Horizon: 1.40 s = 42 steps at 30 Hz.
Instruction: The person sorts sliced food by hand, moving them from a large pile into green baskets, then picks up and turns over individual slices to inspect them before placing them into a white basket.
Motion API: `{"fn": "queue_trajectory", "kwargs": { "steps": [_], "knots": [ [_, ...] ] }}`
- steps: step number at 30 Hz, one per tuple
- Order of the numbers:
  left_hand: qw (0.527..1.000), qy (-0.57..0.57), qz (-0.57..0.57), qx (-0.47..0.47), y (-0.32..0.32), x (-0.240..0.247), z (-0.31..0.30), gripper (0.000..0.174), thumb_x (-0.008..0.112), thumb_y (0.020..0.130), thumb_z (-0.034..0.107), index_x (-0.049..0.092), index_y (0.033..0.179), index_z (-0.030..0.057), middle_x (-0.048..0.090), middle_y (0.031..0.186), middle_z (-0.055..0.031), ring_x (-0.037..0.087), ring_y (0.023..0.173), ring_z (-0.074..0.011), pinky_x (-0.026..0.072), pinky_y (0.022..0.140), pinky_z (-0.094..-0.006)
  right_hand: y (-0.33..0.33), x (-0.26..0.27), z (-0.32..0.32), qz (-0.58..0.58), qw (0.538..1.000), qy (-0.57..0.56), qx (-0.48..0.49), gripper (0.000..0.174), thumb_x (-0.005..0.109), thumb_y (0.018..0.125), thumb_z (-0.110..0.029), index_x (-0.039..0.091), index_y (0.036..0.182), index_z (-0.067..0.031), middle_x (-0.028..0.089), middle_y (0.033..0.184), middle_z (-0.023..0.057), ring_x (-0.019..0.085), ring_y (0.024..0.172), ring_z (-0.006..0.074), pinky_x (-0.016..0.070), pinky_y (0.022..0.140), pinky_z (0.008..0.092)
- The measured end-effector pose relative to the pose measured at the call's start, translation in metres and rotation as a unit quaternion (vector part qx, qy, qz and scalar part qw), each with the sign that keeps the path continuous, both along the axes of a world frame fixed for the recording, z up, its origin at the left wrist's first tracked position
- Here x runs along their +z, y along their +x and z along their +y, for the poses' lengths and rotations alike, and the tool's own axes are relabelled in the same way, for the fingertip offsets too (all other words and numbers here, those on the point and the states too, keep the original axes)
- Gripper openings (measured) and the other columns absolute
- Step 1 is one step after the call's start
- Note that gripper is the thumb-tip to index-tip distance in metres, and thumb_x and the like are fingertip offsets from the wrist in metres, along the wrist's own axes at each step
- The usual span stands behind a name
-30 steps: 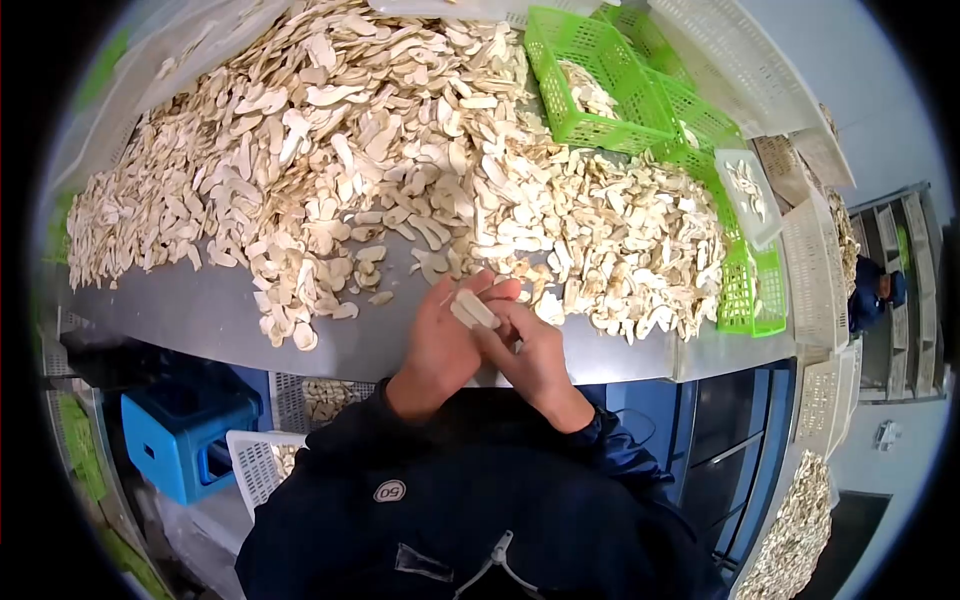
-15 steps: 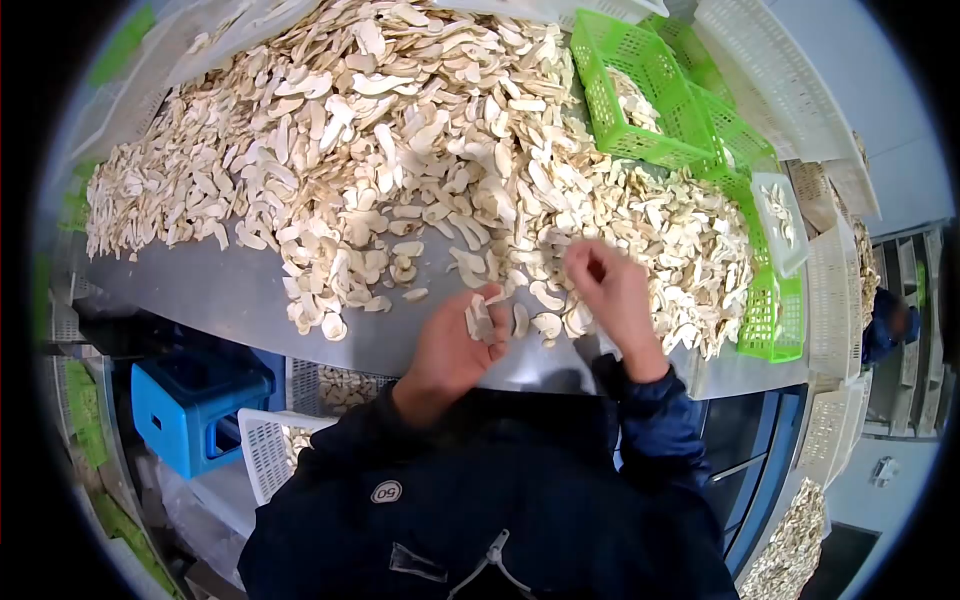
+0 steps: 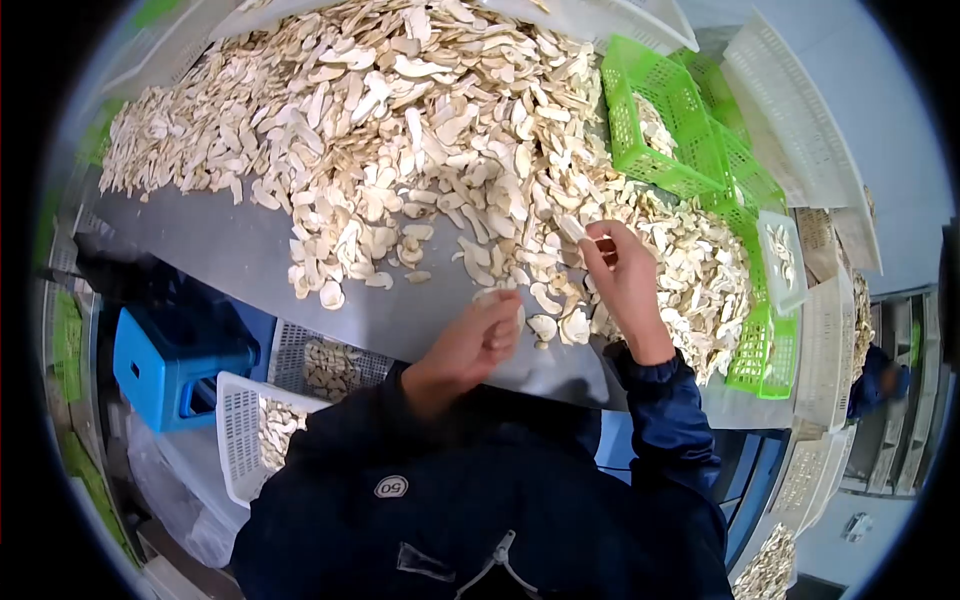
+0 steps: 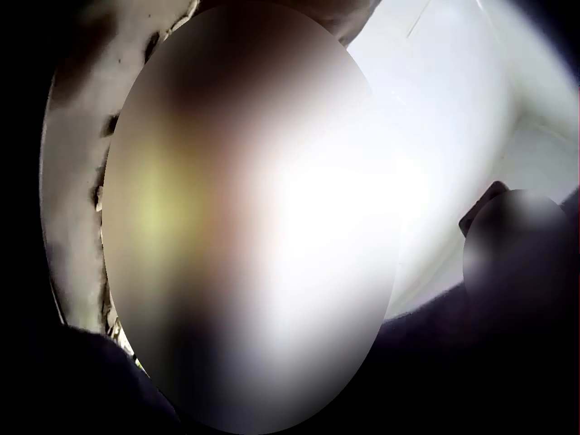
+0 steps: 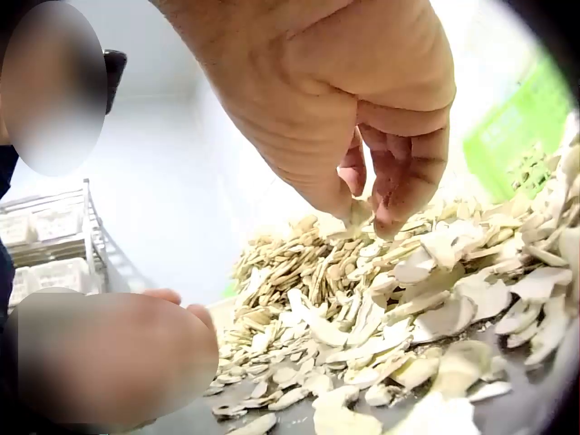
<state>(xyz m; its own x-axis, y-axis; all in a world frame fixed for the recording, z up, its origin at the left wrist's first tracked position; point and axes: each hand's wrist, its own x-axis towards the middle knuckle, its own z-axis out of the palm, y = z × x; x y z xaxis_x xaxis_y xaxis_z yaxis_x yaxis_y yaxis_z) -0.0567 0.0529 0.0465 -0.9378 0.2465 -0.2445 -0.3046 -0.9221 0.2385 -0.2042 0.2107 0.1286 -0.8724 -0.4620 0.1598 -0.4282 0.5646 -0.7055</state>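
A broad heap of pale dried mushroom slices point(image 3: 440, 130) covers much of the grey metal table point(image 3: 200, 240). My right hand point(image 3: 628, 285) is over the heap's near right part, thumb and fingertips pinching a mushroom slice point(image 3: 572, 228). In the right wrist view, that hand point(image 5: 362, 82) points down at the slices. Nearer the table's front edge, my left hand point(image 3: 465, 345) is curled, back turned up, around mushroom slices; a pale edge shows at its fingers point(image 3: 500, 305). Most of its grip is hidden, and the left wrist view is largely blurred.
Green baskets point(image 3: 655, 165) line the right side, one holding slices. A white tray point(image 3: 780, 235) rests on them. White crates point(image 3: 825, 330) stand beyond. Below the table's left side are a blue stool point(image 3: 180, 365) and a white basket point(image 3: 235, 440) of slices. Another person point(image 3: 875, 385) is far right.
The hands, together one second ago, have parted. My right hand went right to the heap and now pinches a slice. My left hand has turned over and curled around its slices.
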Motion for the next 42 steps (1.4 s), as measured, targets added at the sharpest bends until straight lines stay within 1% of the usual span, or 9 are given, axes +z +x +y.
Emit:
{"fn": "queue_trajectory", "kwargs": {
  "steps": [1,6,12,16,22,31,34,40,42],
  "knots": [
    [1.0,-0.018,0.004,0.011,-0.004,0.005,0.003,0.019,0.056,0.097,0.019,0.051,0.113,0.0103,0.04,0.068,0.0053,0.037,0.059,-0.0049,0.0313,0.054,-0.0197,0.006,0.002,0.006,0.007,1.0,0.002,0.022,0.013,0.066,0.087,-0.008,0.059,0.098,-0.0034,0.066,0.098,0.0134,0.066,0.072,0.0213,0.0518,0.061,0.0286],
    [0.995,-0.092,0.018,0.039,-0.023,0.036,0.028,0.029,0.06,0.095,0.018,0.045,0.118,0.0097,0.04,0.073,0.0064,0.036,0.06,-0.0039,0.0299,0.053,-0.0197,0.029,0.002,0.028,0.106,0.991,0.006,0.082,0.018,0.067,0.083,-0.001,0.059,0.098,-0.003,0.066,0.106,0.0134,0.067,0.083,0.0282,0.0536,0.071,0.0331],
    [0.975,-0.213,0.039,0.042,-0.032,0.013,0.057,0.013,0.062,0.095,0.018,0.054,0.101,0.0087,0.048,0.075,0.0052,0.039,0.06,-0.0042,0.0315,0.054,-0.0211,0.048,-0.001,0.05,0.138,0.984,-0.037,0.109,0.02,0.071,0.079,0.0,0.062,0.096,-0.0033,0.066,0.103,0.0133,0.066,0.088,0.0311,0.0537,0.075,0.034],
    [0.958,-0.275,0.054,0.061,-0.033,0.01,0.069,0.013,0.064,0.093,0.019,0.057,0.096,0.0081,0.051,0.07,0.0045,0.046,0.06,-0.0037,0.0367,0.054,-0.0208,0.05,-0.006,0.062,0.101,0.991,-0.037,0.085,0.023,0.071,0.08,-0.001,0.064,0.102,-0.0031,0.067,0.098,0.0126,0.065,0.08,0.0257,0.0532,0.072,0.0324],
    [0.933,-0.353,0.055,0.049,-0.036,0.001,0.068,0.018,0.066,0.092,0.019,0.059,0.101,0.006,0.051,0.071,0.0046,0.046,0.062,-0.0027,0.037,0.054,-0.0199,0.048,-0.013,0.065,0.083,0.992,-0.008,0.099,0.034,0.071,0.08,-0.002,0.063,0.113,-0.0027,0.064,0.088,0.0129,0.063,0.075,0.0243,0.0523,0.07,0.0324],
    [0.853,-0.498,0.117,0.104,-0.036,-0.01,0.062,0.012,0.065,0.092,0.017,0.061,0.098,0.0067,0.052,0.076,0.0069,0.045,0.067,0.0002,0.0355,0.054,-0.0192,0.048,-0.019,0.054,0.078,0.992,0.014,0.102,0.029,0.069,0.08,-0.005,0.065,0.109,-0.0017,0.062,0.082,0.0131,0.063,0.067,0.0257,0.0526,0.062,0.0329],
    [0.852,-0.504,0.102,0.098,-0.036,-0.007,0.06,0.02,0.069,0.087,0.019,0.061,0.095,0.0025,0.054,0.073,0.0005,0.049,0.068,-0.0068,0.0421,0.06,-0.0258,0.049,-0.02,0.052,0.038,0.996,0.015,0.084,0.028,0.068,0.08,-0.005,0.065,0.107,-0.0021,0.061,0.076,0.0127,0.062,0.066,0.0262,0.0525,0.062,0.0325],
    [0.812,-0.542,0.14,0.162,-0.037,-0.008,0.061,0.018,0.066,0.089,0.019,0.062,0.092,0.0017,0.057,0.075,-0.0001,0.051,0.068,-0.0073,0.0423,0.06,-0.025,0.05,-0.025,0.055,-0.03,0.997,-0.023,0.061,0.024,0.065,0.086,-0.007,0.066,0.109,-0.0002,0.067,0.08,0.0094,0.064,0.068,0.0163,0.0531,0.065,0.0291],
    [0.85,-0.498,0.109,0.132,-0.034,0.0,0.06,0.018,0.066,0.09,0.019,0.062,0.092,0.0015,0.057,0.072,0.0011,0.05,0.064,-0.0062,0.0412,0.057,-0.0236,0.047,-0.031,0.061,-0.189,0.976,-0.108,0.029,0.024,0.059,0.091,-0.008,0.064,0.112,0.0024,0.069,0.086,0.0087,0.066,0.073,0.0134,0.0536,0.068,0.0269]
  ]
}}
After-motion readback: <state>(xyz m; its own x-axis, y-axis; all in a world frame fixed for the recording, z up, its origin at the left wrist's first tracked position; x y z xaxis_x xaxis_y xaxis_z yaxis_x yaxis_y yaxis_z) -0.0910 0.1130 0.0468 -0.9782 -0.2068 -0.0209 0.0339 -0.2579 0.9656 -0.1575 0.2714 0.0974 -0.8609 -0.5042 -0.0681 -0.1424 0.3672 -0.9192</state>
